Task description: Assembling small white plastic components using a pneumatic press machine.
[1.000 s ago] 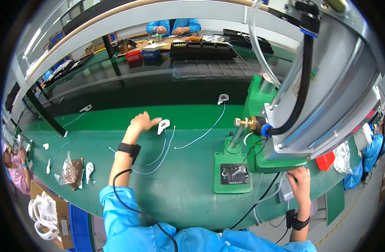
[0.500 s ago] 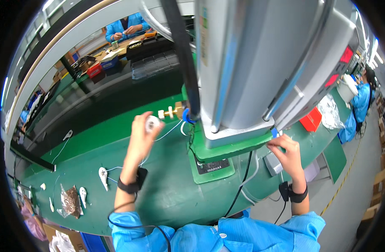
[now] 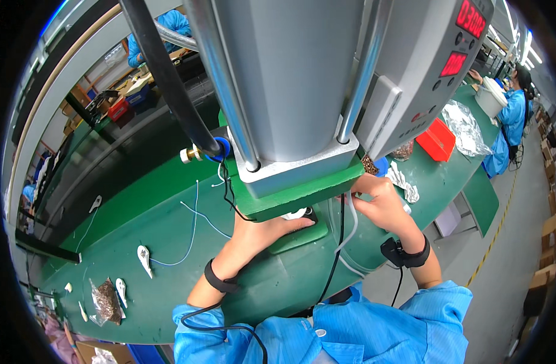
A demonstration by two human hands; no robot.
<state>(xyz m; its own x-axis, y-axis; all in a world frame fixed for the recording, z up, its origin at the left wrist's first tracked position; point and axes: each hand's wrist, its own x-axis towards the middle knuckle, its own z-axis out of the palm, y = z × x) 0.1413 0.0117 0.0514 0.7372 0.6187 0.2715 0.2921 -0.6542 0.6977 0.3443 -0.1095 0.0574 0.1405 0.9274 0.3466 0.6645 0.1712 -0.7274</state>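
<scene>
A press with a grey cylinder (image 3: 284,79) and a green head plate (image 3: 302,193) stands in front of me. Beneath that plate, my left hand (image 3: 260,233) is closed on a white round plastic part (image 3: 295,214) at the press's green base (image 3: 305,236); its thumb lies along the part, and its other fingers are mostly hidden. At the plate's right side is my right hand (image 3: 380,201), its fingers bent and partly hidden behind the press, so whatever they hold cannot be made out. Thin blue-white cord (image 3: 196,212) lies left of my left hand.
On the green table at left lie a white teardrop-shaped part (image 3: 144,259), another white part (image 3: 121,291) and a bag of small brown pieces (image 3: 106,301). A red bin (image 3: 436,139) and clear plastic bag (image 3: 466,130) sit right. A co-worker (image 3: 515,109) is at far right.
My left hand has brought the white round part rightward and under the press head. The right hand has moved left, closer in beside the press. The view has shifted, showing more of the control box.
</scene>
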